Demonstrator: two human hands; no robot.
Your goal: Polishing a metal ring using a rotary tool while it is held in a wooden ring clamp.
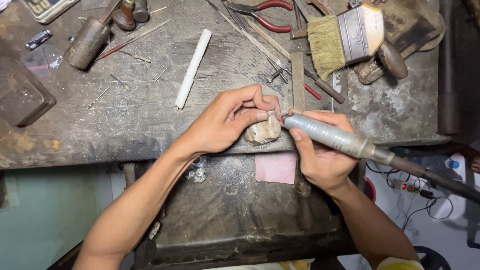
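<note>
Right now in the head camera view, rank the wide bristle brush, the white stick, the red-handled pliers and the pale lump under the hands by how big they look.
1. Wide bristle brush, the bulkiest.
2. White stick, long but thin.
3. Red-handled pliers, partly cut off by the top edge, so uncertain against the stick.
4. Pale lump, partly hidden under the left hand.

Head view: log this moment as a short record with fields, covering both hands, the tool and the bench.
Left hand: left hand pinches a small piece at its fingertips, too small to identify
Right hand: right hand grips a grey handpiece, tip at the pinched piece
Support: worn bench peg just under the fingertips
Bench: wooden workbench, scuffed and stained
Behind the hands: white rod, flat bristle brush, red-handled pliers
Far left: hammer
</note>
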